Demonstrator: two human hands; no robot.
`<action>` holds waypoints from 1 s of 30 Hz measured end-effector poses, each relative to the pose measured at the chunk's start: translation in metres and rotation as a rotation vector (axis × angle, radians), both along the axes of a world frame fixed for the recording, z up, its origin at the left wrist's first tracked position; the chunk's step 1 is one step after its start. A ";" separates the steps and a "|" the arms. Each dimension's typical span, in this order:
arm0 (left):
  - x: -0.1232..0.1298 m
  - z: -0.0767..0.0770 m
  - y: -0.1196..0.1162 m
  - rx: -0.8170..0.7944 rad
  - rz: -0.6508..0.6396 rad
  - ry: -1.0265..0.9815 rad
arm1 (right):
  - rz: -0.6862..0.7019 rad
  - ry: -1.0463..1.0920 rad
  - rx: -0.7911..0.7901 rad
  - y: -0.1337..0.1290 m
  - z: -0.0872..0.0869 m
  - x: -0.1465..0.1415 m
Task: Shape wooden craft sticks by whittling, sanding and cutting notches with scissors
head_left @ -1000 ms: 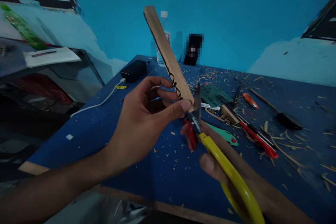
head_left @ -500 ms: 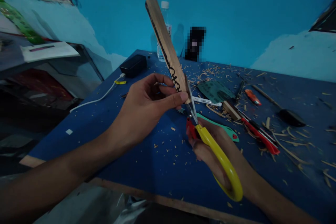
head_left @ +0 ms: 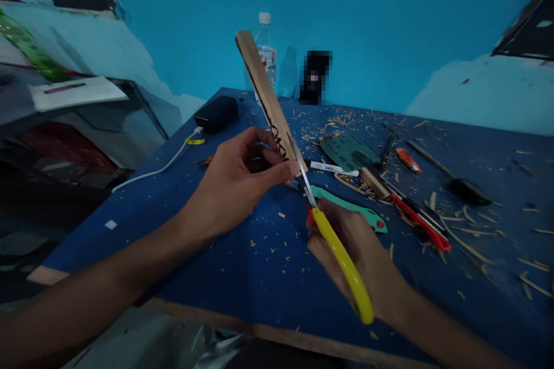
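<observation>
My left hand point(head_left: 249, 179) pinches the lower end of a flat wooden stick point(head_left: 264, 89) between thumb and fingers. The stick leans up and to the left, with black marker lines along its edge and lower face. My right hand point(head_left: 346, 248) is wrapped round scissors point(head_left: 340, 253) with yellow and red handles. The scissor blades lie across the stick's lower end, close to my left thumb. Below them, partly behind my right hand, a green-handled tool point(head_left: 352, 207) rests on the table.
On the blue table point(head_left: 255, 294) lie wood shavings, a white marker point(head_left: 331, 169), a green flat-bladed tool point(head_left: 348, 153), a red cutter knife point(head_left: 422, 222), an orange packet point(head_left: 407, 160) and a black-ended tool point(head_left: 470, 191). Behind stand a black case point(head_left: 216, 113) and a bottle point(head_left: 267, 60).
The scissor handles have swung closer together and the blades lie more over the stick. The stick's top sits lower in view. The whole scene has shifted slightly left.
</observation>
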State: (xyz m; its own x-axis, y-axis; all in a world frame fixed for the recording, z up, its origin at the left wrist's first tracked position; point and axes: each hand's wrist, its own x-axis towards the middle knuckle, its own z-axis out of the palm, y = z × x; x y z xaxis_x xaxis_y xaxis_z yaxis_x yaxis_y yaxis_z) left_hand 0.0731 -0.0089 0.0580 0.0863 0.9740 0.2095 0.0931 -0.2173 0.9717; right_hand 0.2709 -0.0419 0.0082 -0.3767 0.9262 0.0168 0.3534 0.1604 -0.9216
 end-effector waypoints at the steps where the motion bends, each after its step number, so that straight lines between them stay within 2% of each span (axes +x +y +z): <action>1: -0.001 -0.001 0.001 0.003 -0.001 -0.008 | -0.004 0.008 -0.012 0.001 0.000 -0.001; 7: -0.004 -0.002 0.002 0.028 -0.022 -0.030 | 0.049 0.034 -0.121 0.004 0.002 -0.001; 12: -0.002 0.005 -0.005 0.028 -0.007 -0.034 | 0.124 0.222 -0.246 0.005 0.000 0.000; 16: -0.001 0.008 -0.005 0.047 0.001 -0.016 | 0.122 0.304 -0.276 0.005 -0.007 0.003; 19: 0.000 0.010 -0.005 0.046 0.005 -0.020 | 0.175 0.353 -0.278 0.005 -0.009 0.005; 23: 0.000 0.014 -0.008 0.048 0.023 -0.009 | 0.208 0.366 -0.284 0.001 0.004 0.007; 26: 0.001 0.016 -0.011 0.030 -0.003 -0.048 | 0.210 0.279 -0.197 -0.002 0.016 0.008; 30: -0.001 0.015 -0.011 0.040 -0.038 -0.046 | 0.211 0.188 -0.152 -0.001 0.022 0.012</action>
State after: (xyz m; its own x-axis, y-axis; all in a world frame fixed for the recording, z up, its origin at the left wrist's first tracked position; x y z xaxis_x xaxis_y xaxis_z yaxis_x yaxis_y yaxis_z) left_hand 0.0723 -0.0201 0.0734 0.1127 0.9608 0.2531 0.0398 -0.2589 0.9651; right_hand 0.2825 -0.0428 0.0301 -0.5641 0.8252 -0.0286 0.1485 0.0673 -0.9866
